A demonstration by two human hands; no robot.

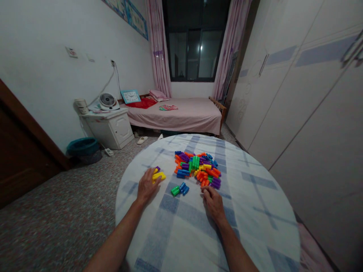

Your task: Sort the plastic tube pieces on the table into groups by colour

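Note:
My left hand (147,185) rests on the table left of the pile, its fingers curved over yellow building blocks (159,176). A purple block (158,168) shows just beyond those fingertips. At the near edge of a mixed pile of plastic building blocks (195,163), my right hand (213,202) has its thumb and fingers drawn together, close to some orange blocks (203,177). Whatever may be between those fingers is hidden. Between the two hands lie a green block (175,190) and blue blocks (184,188), apart from the pile.
Everything lies on a round table with a blue-and-white checked cloth (187,241). Beyond it stands a bed (181,117) with a pink sheet. A white cabinet (109,128) with a fan (107,100) and a bin (83,149) are on the left; a wardrobe (283,98) is on the right.

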